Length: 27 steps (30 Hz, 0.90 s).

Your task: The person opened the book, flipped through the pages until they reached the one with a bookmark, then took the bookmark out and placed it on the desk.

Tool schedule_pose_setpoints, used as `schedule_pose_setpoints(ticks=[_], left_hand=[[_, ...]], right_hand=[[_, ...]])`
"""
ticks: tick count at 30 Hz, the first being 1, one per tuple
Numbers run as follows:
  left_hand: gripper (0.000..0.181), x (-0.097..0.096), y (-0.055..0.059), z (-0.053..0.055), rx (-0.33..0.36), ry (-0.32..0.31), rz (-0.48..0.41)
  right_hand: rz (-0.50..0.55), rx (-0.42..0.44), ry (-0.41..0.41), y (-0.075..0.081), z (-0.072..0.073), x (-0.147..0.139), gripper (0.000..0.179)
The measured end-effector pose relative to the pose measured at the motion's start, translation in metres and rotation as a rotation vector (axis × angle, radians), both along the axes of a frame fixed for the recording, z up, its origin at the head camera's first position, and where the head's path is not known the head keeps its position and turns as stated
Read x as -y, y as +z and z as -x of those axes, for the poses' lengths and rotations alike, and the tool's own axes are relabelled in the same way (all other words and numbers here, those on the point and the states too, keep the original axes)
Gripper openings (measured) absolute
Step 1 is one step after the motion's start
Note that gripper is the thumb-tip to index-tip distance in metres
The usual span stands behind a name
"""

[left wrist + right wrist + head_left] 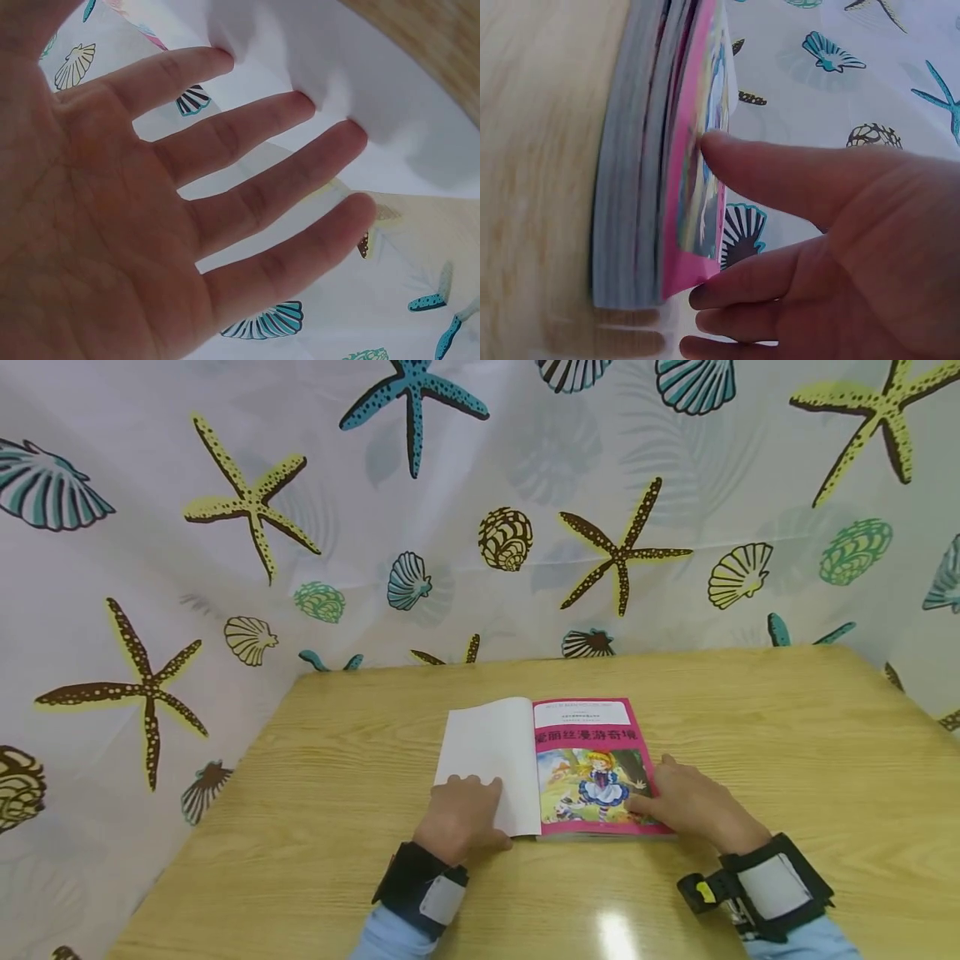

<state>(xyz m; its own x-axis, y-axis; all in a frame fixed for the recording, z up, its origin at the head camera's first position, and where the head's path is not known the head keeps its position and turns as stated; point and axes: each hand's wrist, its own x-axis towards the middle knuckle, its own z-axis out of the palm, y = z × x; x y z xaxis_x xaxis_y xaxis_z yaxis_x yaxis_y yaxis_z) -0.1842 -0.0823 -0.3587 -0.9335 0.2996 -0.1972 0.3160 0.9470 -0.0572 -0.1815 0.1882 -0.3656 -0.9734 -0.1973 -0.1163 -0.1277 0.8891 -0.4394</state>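
A book lies open on the wooden table. On its left is a blank white page [483, 739]; on its right is a pink title page [551, 745] with a picture of a girl in a blue dress and white apron. My left hand [461, 817] rests on the lower part of the white page, and the left wrist view shows its fingers spread and straight with fingertips [304, 105] on the paper. At the book's right edge is my right hand [697, 806], its thumb [739, 157] on the pink page and its other fingers stretched past the page's edge.
The wooden table [337, 752] extends to both sides of the book. Behind it and along its left side hangs a white cloth [450, 510] printed with starfish and shells. Black straps [780, 881] circle both wrists over light blue sleeves.
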Motion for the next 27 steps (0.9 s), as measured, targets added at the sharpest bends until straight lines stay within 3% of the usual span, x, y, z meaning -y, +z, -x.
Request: schedule_pose_setpoints(ticks=[2, 5, 9, 13, 16, 23, 27], left_hand=[[0.063, 0.001, 0.0, -0.001, -0.012, -0.005, 0.004], [0.063, 0.002, 0.0, -0.001, -0.027, -0.01, 0.002], [0.063, 0.002, 0.0, -0.001, -0.028, -0.014, -0.006], [0.062, 0.002, 0.0, -0.002, -0.023, -0.019, -0.006], [0.062, 0.003, 0.0, -0.002, -0.028, -0.025, -0.004], [0.065, 0.003, 0.0, -0.002, -0.03, -0.042, -0.007], [0.069, 0.003, 0.0, -0.001, -0.028, -0.047, -0.006]], right_hand=[[0.01, -0.022, 0.022, -0.002, 0.0, 0.001, 0.045], [-0.028, -0.11, 0.03, 0.0, -0.002, 0.005, 0.041], [-0.003, -0.266, -0.056, 0.005, -0.006, 0.01, 0.023], [0.06, -0.412, -0.124, 0.007, -0.008, 0.01, 0.02], [0.055, -0.425, -0.112, 0.006, -0.008, 0.008, 0.018], [-0.131, -0.492, -0.026, 0.002, -0.006, 0.002, 0.014], [-0.129, -0.481, -0.009, 0.001, -0.006, 0.0, 0.014]])
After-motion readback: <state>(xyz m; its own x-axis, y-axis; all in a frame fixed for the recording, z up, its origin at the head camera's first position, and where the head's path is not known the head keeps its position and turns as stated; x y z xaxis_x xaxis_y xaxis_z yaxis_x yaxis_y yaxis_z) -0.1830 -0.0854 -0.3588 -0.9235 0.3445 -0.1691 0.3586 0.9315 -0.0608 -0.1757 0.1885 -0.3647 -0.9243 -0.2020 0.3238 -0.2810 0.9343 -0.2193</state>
